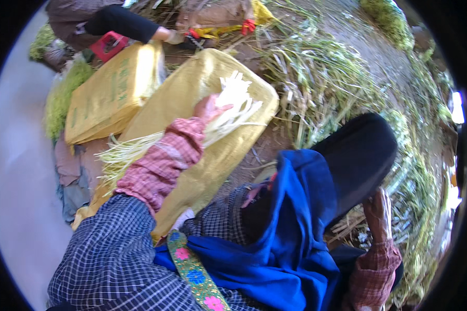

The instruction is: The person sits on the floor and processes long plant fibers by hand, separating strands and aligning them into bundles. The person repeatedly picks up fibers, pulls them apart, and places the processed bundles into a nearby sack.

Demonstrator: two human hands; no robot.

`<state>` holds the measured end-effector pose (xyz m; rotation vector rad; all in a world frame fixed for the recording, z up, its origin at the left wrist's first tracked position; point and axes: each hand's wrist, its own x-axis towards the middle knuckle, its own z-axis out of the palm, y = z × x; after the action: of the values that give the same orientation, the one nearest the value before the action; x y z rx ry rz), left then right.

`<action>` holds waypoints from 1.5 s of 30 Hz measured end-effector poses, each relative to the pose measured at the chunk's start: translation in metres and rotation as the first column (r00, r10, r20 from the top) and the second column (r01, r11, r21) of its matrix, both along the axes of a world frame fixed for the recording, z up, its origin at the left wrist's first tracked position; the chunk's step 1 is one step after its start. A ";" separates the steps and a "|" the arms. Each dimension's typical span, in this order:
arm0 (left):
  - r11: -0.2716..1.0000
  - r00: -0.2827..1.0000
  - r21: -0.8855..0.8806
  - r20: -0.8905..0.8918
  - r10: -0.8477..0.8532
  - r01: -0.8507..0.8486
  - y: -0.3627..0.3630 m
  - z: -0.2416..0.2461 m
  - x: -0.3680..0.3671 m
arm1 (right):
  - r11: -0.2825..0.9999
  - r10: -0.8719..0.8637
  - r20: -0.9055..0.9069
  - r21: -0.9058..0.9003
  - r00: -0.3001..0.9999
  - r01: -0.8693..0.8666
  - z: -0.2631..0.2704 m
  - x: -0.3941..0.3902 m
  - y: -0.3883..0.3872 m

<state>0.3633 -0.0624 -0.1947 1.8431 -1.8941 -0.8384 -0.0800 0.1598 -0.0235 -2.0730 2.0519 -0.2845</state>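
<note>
My left hand lies on a bundle of pale, long plant stalks, with its fingers around part of it. The bundle rests on a yellow woven sack, its white cut ends towards the sack's far right corner and its thin yellowish tips spread out at the left, partly under my sleeve. At the lower right, my right hand hangs beside my black-clad knee, over plant litter; whether its fingers hold anything cannot be made out.
A yellow printed package and a red plastic crate stand at the upper left. Near them a co-worker's gloved hand reaches to a dark item. Green stalks litter the floor. Green bundles lie by the pale wall.
</note>
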 end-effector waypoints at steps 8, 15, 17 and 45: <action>1.000 0.959 -0.007 0.281 0.026 -0.025 -0.008 -0.016 0.028 | 0.929 -0.371 0.400 0.146 0.838 0.341 0.008 -0.059 0.003; 0.487 0.777 -0.619 0.372 -0.508 0.616 -0.060 0.177 -0.073 | 0.856 -0.517 0.434 0.247 0.738 0.454 -0.076 -0.128 0.035; 0.210 0.655 -0.722 0.415 -0.632 0.659 -0.058 0.236 -0.146 | 0.839 -0.543 0.316 0.171 0.778 0.517 -0.112 -0.134 0.042; 0.338 0.236 -0.222 -0.385 -0.892 0.915 0.093 0.199 -0.385 | 0.398 -0.671 0.652 -0.082 0.351 0.914 -0.200 -0.150 0.048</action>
<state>-0.0217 0.0303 0.0038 0.1900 -2.5119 -1.4819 -0.2302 0.2082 -0.2230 -0.6181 2.5724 -1.4332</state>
